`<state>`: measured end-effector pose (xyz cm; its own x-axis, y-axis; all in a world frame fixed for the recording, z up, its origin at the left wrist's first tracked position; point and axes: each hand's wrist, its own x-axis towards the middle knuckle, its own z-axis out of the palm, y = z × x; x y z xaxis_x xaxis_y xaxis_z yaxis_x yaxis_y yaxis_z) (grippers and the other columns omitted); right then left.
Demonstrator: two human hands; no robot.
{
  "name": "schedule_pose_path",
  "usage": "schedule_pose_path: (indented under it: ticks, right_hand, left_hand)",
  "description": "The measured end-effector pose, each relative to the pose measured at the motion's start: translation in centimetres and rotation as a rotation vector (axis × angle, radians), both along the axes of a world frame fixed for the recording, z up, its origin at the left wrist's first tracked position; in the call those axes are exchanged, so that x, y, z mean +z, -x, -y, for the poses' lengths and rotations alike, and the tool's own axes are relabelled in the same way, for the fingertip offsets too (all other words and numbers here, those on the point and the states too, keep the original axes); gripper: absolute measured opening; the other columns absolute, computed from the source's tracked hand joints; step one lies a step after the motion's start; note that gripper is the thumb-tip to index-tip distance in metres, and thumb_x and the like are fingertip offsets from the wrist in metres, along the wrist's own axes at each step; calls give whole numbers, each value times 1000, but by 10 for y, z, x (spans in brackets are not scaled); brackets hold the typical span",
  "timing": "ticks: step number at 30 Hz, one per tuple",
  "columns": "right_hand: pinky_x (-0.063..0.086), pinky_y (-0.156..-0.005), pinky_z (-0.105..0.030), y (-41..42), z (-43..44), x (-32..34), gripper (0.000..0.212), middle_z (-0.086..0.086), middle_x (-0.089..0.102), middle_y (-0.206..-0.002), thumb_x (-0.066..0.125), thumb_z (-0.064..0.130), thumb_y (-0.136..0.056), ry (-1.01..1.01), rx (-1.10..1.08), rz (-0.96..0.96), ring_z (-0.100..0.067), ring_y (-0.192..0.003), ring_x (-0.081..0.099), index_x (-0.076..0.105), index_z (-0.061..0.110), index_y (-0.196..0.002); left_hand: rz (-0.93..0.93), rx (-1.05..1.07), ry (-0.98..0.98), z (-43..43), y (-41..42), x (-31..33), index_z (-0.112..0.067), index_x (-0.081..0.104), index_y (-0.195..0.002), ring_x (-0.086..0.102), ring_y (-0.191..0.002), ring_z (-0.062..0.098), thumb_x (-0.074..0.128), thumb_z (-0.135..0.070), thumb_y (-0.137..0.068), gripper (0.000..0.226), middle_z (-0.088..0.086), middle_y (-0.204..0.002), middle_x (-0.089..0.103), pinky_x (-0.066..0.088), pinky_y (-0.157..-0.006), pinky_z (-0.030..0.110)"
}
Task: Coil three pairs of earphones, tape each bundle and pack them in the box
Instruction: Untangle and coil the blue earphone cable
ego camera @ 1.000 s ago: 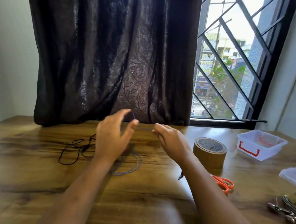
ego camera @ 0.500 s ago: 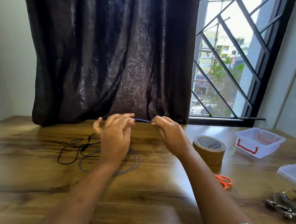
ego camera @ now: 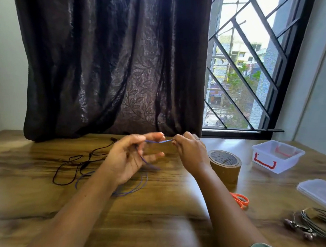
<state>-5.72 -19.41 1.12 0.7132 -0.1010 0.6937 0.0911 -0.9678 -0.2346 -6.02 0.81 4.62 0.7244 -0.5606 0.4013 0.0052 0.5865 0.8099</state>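
Cable (ego camera: 158,141), blue, taut from left hand (ego camera: 129,159) to pinching right hand (ego camera: 191,153).

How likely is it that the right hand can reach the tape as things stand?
Probably yes. The tape stands just right of the right hand, with nothing between them. But that hand pinches the blue cord, so it would have to let go first.

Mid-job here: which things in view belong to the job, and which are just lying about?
Job: blue earphones between left hand and right hand, black earphones, grey earphones, tape roll, scissors, box, lid.
Just background: curtain, window.
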Motion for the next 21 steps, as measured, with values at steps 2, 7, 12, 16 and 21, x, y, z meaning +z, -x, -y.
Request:
schedule_pose_path:
  ticks: [2,7,12,16,21]
  right_hand:
    - [45,-71,-34,-4,2,-2,18,1,67,-91,51,30,-95,-161,24,-78,-23,-87,61,68,27,-100]
    - [48,-62,-26,-1,-4,2,22,3,72,-78,53,11,-95,-912,440,-108,-7,-63,59,71,21,-87]
    - [53,-66,-20,16,-19,18,26,-6,72,-90,46,3,-95,-1313,829,-341,-12,-70,66,71,10,-96]
    - [55,-60,-20,22,-25,24,26,-9,69,-85,47,17,-93,-1449,954,-571,-13,-65,63,70,7,-94]
    - [45,-42,-14,22,-18,21,19,-3,63,-69,57,3,-91,-1122,826,-579,-5,-46,52,68,17,-83]
  left_hand:
    - [324,106,-325,5,4,-5,17,59,-77,63,-100,5,52,-17,-88,36,2,-103,71,56,-80,34]
    - [957,916,-500,-3,-17,-16,-17,69,-80,56,-107,7,38,-39,-94,40,-10,-113,63,43,-94,30]
    - [932,1041,-531,-4,-27,-24,-21,60,-106,51,-113,4,56,-23,-91,15,-12,-119,56,45,-95,28]
    - [1116,781,-705,2,-31,-40,-25,44,-137,37,-128,0,46,-46,-90,52,-17,-134,43,28,-108,17]
    - [1046,676,-768,3,-32,-40,-25,60,-108,57,-85,4,57,-34,-92,19,-9,-92,62,48,-75,29]
